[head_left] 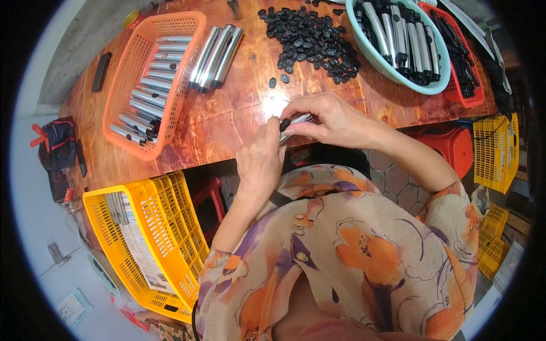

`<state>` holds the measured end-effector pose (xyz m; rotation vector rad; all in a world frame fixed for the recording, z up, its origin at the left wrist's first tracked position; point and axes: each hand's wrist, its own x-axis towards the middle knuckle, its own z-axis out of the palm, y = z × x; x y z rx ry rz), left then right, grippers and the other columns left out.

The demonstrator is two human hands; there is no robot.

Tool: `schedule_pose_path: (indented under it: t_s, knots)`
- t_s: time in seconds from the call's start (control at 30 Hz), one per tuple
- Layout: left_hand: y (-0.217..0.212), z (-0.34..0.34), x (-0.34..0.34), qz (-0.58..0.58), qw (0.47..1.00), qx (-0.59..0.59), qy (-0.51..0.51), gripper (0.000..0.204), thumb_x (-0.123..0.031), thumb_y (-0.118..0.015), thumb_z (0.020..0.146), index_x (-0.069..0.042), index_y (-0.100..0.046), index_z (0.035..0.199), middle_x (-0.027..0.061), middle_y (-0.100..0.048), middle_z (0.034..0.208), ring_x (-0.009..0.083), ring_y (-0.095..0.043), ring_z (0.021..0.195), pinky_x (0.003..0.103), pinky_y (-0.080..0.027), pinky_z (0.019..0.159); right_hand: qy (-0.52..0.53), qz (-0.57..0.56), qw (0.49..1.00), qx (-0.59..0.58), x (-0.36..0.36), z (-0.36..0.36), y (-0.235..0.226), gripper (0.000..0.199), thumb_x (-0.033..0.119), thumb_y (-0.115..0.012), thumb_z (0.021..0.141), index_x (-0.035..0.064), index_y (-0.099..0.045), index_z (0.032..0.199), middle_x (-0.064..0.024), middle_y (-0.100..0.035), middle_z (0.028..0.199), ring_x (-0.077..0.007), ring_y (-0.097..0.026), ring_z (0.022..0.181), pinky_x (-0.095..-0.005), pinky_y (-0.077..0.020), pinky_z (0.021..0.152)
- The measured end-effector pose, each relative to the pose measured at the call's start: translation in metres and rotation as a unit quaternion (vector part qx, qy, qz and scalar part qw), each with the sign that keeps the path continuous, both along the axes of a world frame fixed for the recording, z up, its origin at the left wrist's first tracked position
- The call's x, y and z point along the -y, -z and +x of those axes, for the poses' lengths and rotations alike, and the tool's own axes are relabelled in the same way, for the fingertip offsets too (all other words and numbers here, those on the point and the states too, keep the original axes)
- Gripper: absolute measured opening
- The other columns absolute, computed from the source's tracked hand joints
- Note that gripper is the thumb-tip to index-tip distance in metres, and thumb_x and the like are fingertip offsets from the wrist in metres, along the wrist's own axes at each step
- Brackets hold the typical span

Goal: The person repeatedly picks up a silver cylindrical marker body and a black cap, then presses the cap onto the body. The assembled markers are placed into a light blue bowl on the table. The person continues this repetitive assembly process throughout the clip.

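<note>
At the table's front edge, both hands are closed around a shiny metal tube (pixel 306 119). My left hand (pixel 259 162) grips its near end, mostly covering it. With thumb and fingers pinched, my right hand (pixel 327 118) holds the tube beside a small black oval piece (pixel 285 124); whether that piece is seated in the tube I cannot tell. Ahead of the hands spreads a pile of black oval plastic pieces (pixel 313 42). More metal tubes (pixel 215 57) with black ends lie side by side to the left, next to an orange basket (pixel 154 149) holding several tubes.
A light teal basin (pixel 406 83) of tubes stands at the far right, beside a red basket (pixel 473 101) of black parts. On the wooden table (pixel 222 122), a dark block (pixel 101 72) lies far left. Yellow crates (pixel 142 196) and a red stool (pixel 449 148) flank me below.
</note>
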<state>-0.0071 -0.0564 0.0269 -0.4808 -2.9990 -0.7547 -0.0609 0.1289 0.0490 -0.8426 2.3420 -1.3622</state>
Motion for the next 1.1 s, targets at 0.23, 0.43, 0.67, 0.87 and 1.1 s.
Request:
schedule_pose_path:
  t_s: [0.23, 0.43, 0.67, 0.87, 1.1]
  knots:
    - [-0.003, -0.001, -0.011, -0.015, 0.999, -0.043, 0.015, 0.031, -0.011, -0.072, 0.077, -0.003, -0.051, 0.098, 0.0148, -0.058, 0.08, 0.0341, -0.062, 0.077, 0.044, -0.048, 0.062, 0.024, -0.023, 0.999, 0.036, -0.012, 0.007, -0.004, 0.02, 0.011, -0.067, 0.087, -0.0018, -0.061, 0.102, -0.0086, -0.066, 0.089, -0.0127, -0.062, 0.081, -0.0265, -0.0508, 0.071]
    - [-0.002, 0.001, -0.011, 0.14, 0.986, 0.025, 0.084, 0.027, -0.02, -0.064, 0.088, -0.001, -0.051, 0.102, 0.0158, -0.06, 0.085, 0.0304, -0.06, 0.077, 0.038, -0.048, 0.068, 0.089, -0.104, 0.98, 0.145, -0.016, 0.016, -0.003, 0.018, 0.009, -0.066, 0.087, -0.0004, -0.062, 0.101, -0.0082, -0.064, 0.102, -0.0116, -0.06, 0.088, -0.0254, -0.0501, 0.074]
    - [0.009, -0.001, -0.026, 0.57, 0.756, 0.316, -0.054, 0.025, -0.03, -0.046, 0.101, -0.007, -0.048, 0.11, 0.0001, -0.055, 0.082, 0.0069, -0.051, 0.072, 0.022, -0.042, 0.064, 0.298, -0.184, 0.928, -0.125, -0.005, 0.033, 0.028, 0.019, 0.008, -0.072, 0.082, -0.0008, -0.064, 0.098, -0.01, -0.058, 0.11, -0.0144, -0.061, 0.094, -0.0265, -0.0542, 0.073]
    - [0.003, -0.002, -0.042, 0.691, 0.625, 0.349, -0.101, 0.045, -0.043, -0.03, 0.104, -0.007, -0.052, 0.119, 0.002, -0.057, 0.094, 0.0094, -0.054, 0.081, 0.025, -0.047, 0.074, 0.375, -0.25, 0.889, -0.082, 0.022, 0.052, 0.029, 0.021, 0.003, -0.075, 0.075, -0.0009, -0.064, 0.093, -0.0107, -0.056, 0.104, -0.019, -0.06, 0.09, -0.0241, -0.0562, 0.058]
    - [0.003, -0.003, -0.046, 0.709, 0.605, 0.358, -0.053, 0.038, -0.034, -0.033, 0.105, -0.006, -0.051, 0.121, 0.0048, -0.057, 0.109, 0.0124, -0.053, 0.103, 0.031, -0.042, 0.094, 0.38, -0.054, 0.871, -0.306, 0.018, 0.051, 0.018, 0.025, 0.006, -0.08, 0.068, 0.0063, -0.065, 0.088, -0.009, -0.061, 0.094, -0.0218, -0.057, 0.08, -0.0306, -0.0403, 0.074]
